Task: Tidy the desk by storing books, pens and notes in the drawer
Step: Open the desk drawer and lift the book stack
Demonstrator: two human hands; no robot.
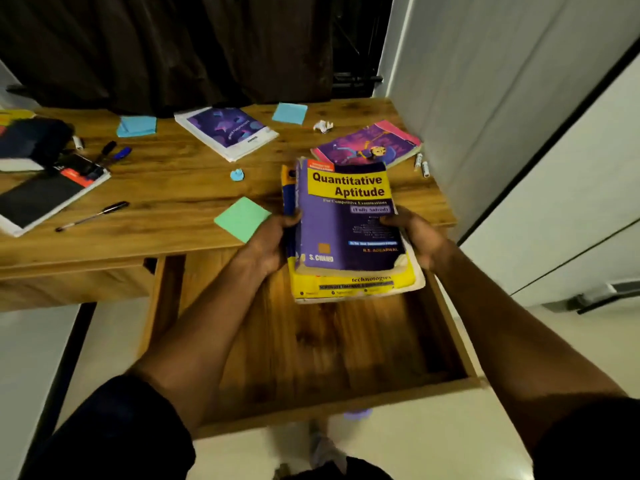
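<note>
- both hands are clamped on a stack of two books. left hand [273,244] grips the 9 o'clock edge and right hand [420,237] the 3 o'clock edge. the purple book [346,220] is on top, yellow book [356,287] under it.
- the stack hangs over the back of the open drawer [332,407], with its far end over the worktop [173,195] lip.
- its long axis runs 12 to 6, same as the drawer's depth, so i'd guess no turning is needed. the drawer floor is down and toward 6. neither hand is nearer, it's even.
- books out on the worktop: three i'm sure of. white-edged book [227,131] at 11, pink book [367,147] at 1, black book [52,192] at 9. there's a dark lump at far 10 i can't call.
- notes: two blue notes [136,126], one green note [242,218] just beside the left hand, and one crumpled paper [322,126].
- pens: one black pen [93,214], two dark markers [114,152] at 10, two white markers [422,165] at 2.
</note>
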